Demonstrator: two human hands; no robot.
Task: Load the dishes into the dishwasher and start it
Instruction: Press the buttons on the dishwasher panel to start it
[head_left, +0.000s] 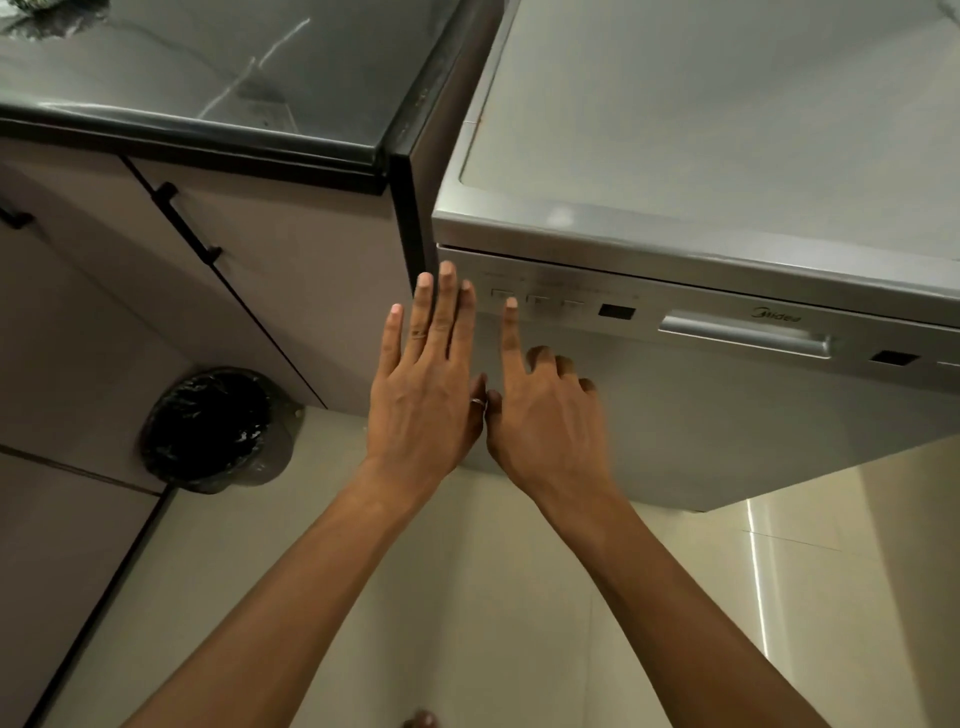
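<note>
Silver dishwasher (727, 415) stands door closed, right of the dark table (208, 78). Right hand (545, 415) points its straight index finger (511, 332) at the leftmost panel button (502, 294); the other fingers (563, 364) are curled, grasping nothing. Left hand (423, 400) is flat and released at the dishwasher's left edge. Black-lined bin (208, 431) stands on the floor (467, 597).

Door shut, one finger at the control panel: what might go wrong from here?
The buttons sit close together with faint labels, so the index finger of the right hand may press the wrong one. The left hand, held flat, lies beside the panel of the dishwasher and might brush a button too.
</note>
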